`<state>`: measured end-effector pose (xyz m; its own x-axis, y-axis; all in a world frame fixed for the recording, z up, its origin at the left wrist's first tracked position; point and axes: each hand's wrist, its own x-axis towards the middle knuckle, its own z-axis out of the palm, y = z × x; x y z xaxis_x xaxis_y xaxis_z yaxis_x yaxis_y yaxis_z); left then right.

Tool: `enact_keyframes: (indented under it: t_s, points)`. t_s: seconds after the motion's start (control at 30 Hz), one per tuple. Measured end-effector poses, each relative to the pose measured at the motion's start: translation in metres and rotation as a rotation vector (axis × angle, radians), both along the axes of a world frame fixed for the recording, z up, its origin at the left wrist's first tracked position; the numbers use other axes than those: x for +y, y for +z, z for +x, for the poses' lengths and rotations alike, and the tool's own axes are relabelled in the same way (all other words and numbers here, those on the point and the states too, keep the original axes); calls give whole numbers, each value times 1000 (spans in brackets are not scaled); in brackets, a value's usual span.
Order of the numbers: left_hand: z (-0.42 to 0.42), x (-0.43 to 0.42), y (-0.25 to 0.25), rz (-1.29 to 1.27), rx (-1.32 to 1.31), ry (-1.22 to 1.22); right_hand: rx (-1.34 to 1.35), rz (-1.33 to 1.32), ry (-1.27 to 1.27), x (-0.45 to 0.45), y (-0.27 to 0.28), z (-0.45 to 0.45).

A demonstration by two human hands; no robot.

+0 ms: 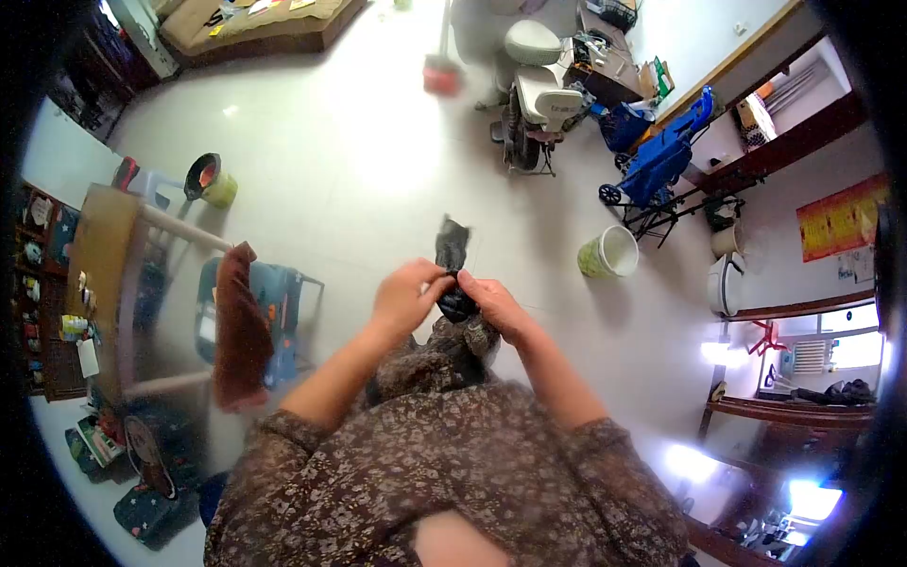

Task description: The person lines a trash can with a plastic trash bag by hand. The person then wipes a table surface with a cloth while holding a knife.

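In front of my body, both hands hold a bunched black plastic bag. Its crumpled top sticks up above my fingers, and a darker part hangs below them. My left hand pinches it from the left with curled fingers. From the right, my right hand grips it, the thumb lying along its edge. The two hands nearly meet at the bag's middle, so part of it is hidden.
A green and white bin stands right on the pale floor. A brown cloth hangs over a table rail at left. Beyond are a bucket, an electric scooter, a blue folding cart and a blurred red dustpan.
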<state>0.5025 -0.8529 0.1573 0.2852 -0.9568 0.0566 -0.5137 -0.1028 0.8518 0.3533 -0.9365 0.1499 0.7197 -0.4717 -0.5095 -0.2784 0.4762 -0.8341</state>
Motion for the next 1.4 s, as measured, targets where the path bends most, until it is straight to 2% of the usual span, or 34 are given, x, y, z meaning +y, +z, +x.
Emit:
enact_keyframes:
  t_s: [0.03, 0.1, 0.17, 0.27, 0.3, 0.37, 0.43, 0.5, 0.53, 0.57, 0.6, 0.7, 0.73, 0.8, 0.87, 0.93, 0.97, 1.03, 1.07, 1.17, 1.23, 1.3, 1.33, 1.37, 1.4]
  points:
    - [6, 2, -4, 3, 4, 4, 4, 3, 4, 2, 1, -1]
    - [20, 2, -7, -30, -50, 133, 77, -239, 177, 1, 5, 0]
    - [28, 1, -10, -30, -26, 191, 43, -215, 182, 2, 4, 3]
    - [26, -1, -10, -38, 542, 213, 80, -294, 111, 6, 8, 8]
    - [23, -3, -10, -42, 544, 220, 81, -297, 120, 6, 8, 7]
    - [25, -5, -8, 27, 1020, 365, 148, -273, 83, 3, 14, 10]
    - [30, -7, -8, 46, 1183, 385, 106, -214, 86, 2, -6, 6]
    - [29, -8, -23, -77, 1344, 441, 105, -218, -8, 4, -5, 9]
    - [30, -8, -30, -29, 1279, 510, 94, -218, 20, 7, -5, 10]
    - [25, -6, -6, -22, 1165, 624, 58, -189, -61, 10, -3, 11]
    - [28, -4, -13, -79, 1078, 621, 23, -157, -145, 11, 0, 15]
    - [32, -3, -36, -168, 879, 642, 113, -256, -59, 10, 22, 17]
    - [33, -2, -42, -182, 824, 650, 97, -379, -23, 3, -1, 12]
    - [36, 1, -46, -176, 727, 642, 94, -354, -60, 3, -11, 15]
    - [39, 3, -48, -149, 692, 613, 100, -330, -116, 4, -14, 15]
    - [43, 9, -41, -50, 842, 595, 79, -396, -173, 7, -13, 19]
    - [45, 9, -48, -99, 932, 610, 95, -393, -185, 8, -15, 20]
    - [48, 12, -49, -120, 586, 644, 112, -490, -163, 9, -17, 22]
    - [51, 11, -60, -261, 490, 685, 178, -563, -121, 9, -13, 23]
    - [70, 22, -36, -283, 747, 887, 178, -486, -157, -1, -24, 16]
    - [87, 29, -27, -279, 887, 899, 163, -461, -167, -10, -32, 4]
    - [104, 39, -34, -180, 585, 769, 60, -434, -259, -12, -32, -3]
    - [108, 42, -36, -213, 441, 687, 101, -492, -211, -14, -23, -8]
    - [109, 44, -30, -214, 443, 683, 103, -495, -215, -18, -24, -10]
    - [107, 48, -20, -131, 241, 662, 112, -475, -238, -22, -28, -13]
